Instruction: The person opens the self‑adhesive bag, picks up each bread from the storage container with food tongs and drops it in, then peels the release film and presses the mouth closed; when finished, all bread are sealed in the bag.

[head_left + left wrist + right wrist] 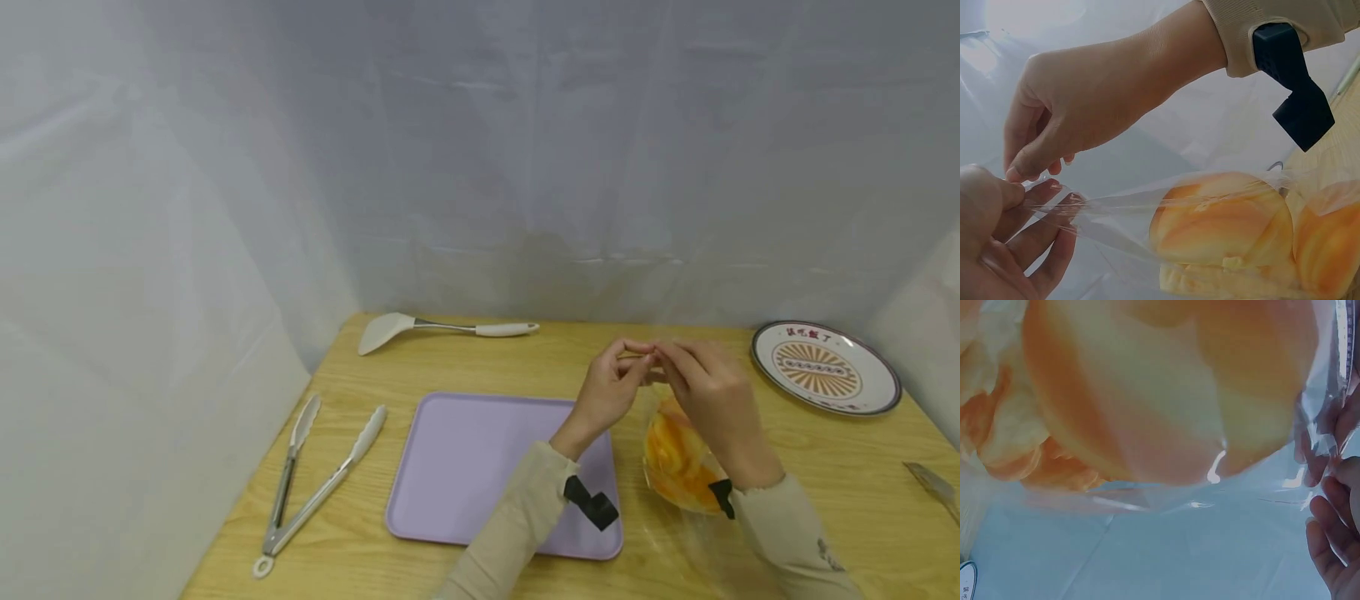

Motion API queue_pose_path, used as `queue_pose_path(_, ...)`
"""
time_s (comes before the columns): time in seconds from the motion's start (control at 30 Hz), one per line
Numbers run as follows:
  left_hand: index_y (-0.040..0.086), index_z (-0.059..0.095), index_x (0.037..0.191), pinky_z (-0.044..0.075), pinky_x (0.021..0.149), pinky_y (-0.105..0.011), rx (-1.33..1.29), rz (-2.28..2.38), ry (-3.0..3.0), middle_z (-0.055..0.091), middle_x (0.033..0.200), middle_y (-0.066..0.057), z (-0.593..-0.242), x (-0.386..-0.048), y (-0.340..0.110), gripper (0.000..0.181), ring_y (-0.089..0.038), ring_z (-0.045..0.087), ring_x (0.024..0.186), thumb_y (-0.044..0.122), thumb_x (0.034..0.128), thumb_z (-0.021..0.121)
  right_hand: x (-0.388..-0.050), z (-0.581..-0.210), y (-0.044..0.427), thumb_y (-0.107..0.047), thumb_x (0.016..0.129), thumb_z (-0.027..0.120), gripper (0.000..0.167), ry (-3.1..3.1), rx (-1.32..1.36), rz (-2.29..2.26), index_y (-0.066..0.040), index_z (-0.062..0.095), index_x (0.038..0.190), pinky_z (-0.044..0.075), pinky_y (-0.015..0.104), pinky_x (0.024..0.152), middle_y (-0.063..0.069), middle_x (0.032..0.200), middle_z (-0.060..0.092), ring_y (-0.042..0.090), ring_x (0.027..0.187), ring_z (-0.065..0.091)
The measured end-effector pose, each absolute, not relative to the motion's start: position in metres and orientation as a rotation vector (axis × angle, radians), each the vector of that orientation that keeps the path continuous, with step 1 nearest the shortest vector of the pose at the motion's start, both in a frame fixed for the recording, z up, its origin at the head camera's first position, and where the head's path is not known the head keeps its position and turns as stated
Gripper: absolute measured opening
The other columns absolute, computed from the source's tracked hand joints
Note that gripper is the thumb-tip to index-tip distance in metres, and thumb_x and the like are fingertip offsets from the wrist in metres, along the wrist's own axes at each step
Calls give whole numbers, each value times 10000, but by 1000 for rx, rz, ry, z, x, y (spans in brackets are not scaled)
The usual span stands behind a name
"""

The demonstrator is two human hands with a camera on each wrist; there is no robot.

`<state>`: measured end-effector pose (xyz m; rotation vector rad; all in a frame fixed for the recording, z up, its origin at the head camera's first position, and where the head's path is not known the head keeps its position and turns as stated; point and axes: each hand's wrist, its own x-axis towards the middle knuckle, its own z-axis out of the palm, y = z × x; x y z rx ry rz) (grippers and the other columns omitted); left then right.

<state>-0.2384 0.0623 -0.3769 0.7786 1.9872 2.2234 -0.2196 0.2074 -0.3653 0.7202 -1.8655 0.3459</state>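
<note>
Both hands meet above the table to the right of the tray in the head view. My left hand [603,390] and my right hand [714,404] pinch the gathered top of a clear plastic bag [678,467] between thumbs and fingers. Inside the bag are orange-yellow bread buns [1222,215]. The left wrist view has the thin film stretched from the fingertips toward the bread. One large bun [1147,394] fills much of the right wrist view, pressed against the glossy plastic. In the head view my right hand partly covers the bag.
A lilac tray [457,467] lies left of the bag. Metal tongs [311,504] rest spread at the left, and a pale spatula [450,328] lies along the back. At the right are a patterned plate [873,387] and a partly visible utensil [933,483].
</note>
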Motion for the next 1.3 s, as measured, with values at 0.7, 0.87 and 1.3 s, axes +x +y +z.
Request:
queue_pose_path(0.7,-104,429,1203,540,908,-226,875,2160,1901,607,1239,-323,-385,-235,67,285,-489,632,1045,134,1053,379,-206,-365,210,38,958,504,101,-1905,359,1297,84,588,988,442,26,731,-91,914,610,-98,762,544)
queue_pose_path(0.87,-65,430,1248,545,915,-268,921,2182,1890,609,1220,-336,-385,-237,66,283,-518,627,1015,136,1056,379,-201,-360,214,-8,1013,427,144,-1716,437,1846,-73,548,1056,538,126,724,-56,944,690,38,741,654)
queue_pose_path(1.3,-72,574,1236,533,954,-280,884,2177,1914,625,1235,-291,-380,-242,65,314,-448,628,1092,129,1043,429,-197,-355,230,162,873,585,192,-1682,366,1498,211,631,1053,533,92,719,-128,914,736,-35,780,695)
